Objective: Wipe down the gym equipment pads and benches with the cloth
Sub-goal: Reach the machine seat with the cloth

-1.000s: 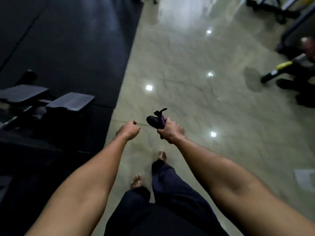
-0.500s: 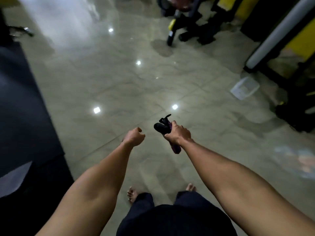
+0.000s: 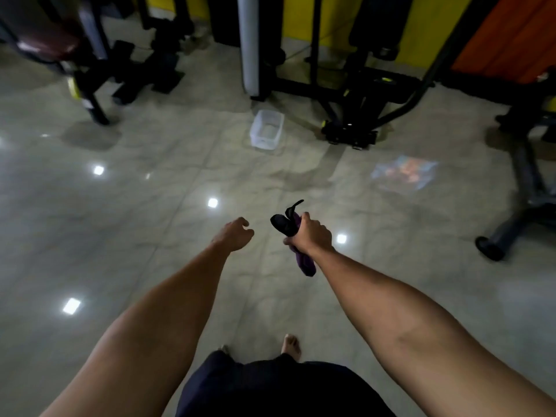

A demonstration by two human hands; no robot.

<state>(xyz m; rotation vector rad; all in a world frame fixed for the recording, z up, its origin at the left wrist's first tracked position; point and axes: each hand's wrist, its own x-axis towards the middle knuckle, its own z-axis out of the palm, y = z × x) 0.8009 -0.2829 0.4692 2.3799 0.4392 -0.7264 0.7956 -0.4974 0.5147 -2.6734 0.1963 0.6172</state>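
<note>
My right hand (image 3: 311, 234) grips a black trigger-spray head (image 3: 284, 221) above the floor, held out in front of me. A purple piece (image 3: 305, 264) hangs out below the fist; whether it is the bottle's body or the cloth I cannot tell. My left hand (image 3: 234, 234) hovers beside it, a hand's width to the left, fingers loosely curled and holding nothing. A dark red pad (image 3: 45, 40) on a black machine sits at the far left. A grey upright pad (image 3: 255, 40) stands at the top centre.
A clear plastic tub (image 3: 267, 129) lies on the glossy tiled floor (image 3: 135, 236) ahead. Black machine frames (image 3: 355, 94) line the yellow wall (image 3: 331, 13). Another frame's legs (image 3: 526, 182) reach in from the right. My bare feet (image 3: 291, 346) are below.
The view has swung right, away from the black mat and stepper, toward the machines by the yellow wall. Both hands keep their pose; the right hand still holds the sprayer.
</note>
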